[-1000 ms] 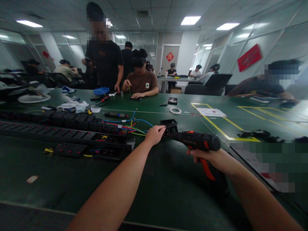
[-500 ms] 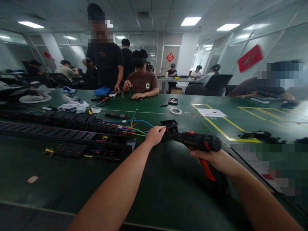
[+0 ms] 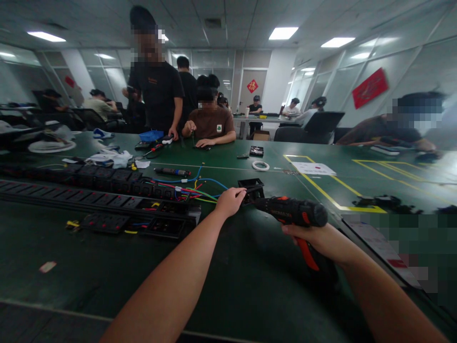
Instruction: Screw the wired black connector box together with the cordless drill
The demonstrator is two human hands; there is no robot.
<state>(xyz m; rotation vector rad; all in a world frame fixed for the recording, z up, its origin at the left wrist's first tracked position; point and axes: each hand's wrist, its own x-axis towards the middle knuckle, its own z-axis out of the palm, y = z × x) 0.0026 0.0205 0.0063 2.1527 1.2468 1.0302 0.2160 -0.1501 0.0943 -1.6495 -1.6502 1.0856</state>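
Overall exposure dim, cool cast. Light comes from overhead: rectangular white ceiling panels [image 3: 283, 33], blown out to featureless white. Flat dark green tabletop [image 3: 221, 295] darkens toward the near edge; hazy glare at far right. Soft shadow below the black-and-orange cordless drill [image 3: 293, 209]. Black plastic socket strips [image 3: 67, 192] lose detail. Wide-angle stretch and smearing at side edges; coarse mosaic blocks mask several patches.

Drill handle [image 3: 308, 257] partly behind right grip [image 3: 319, 234]
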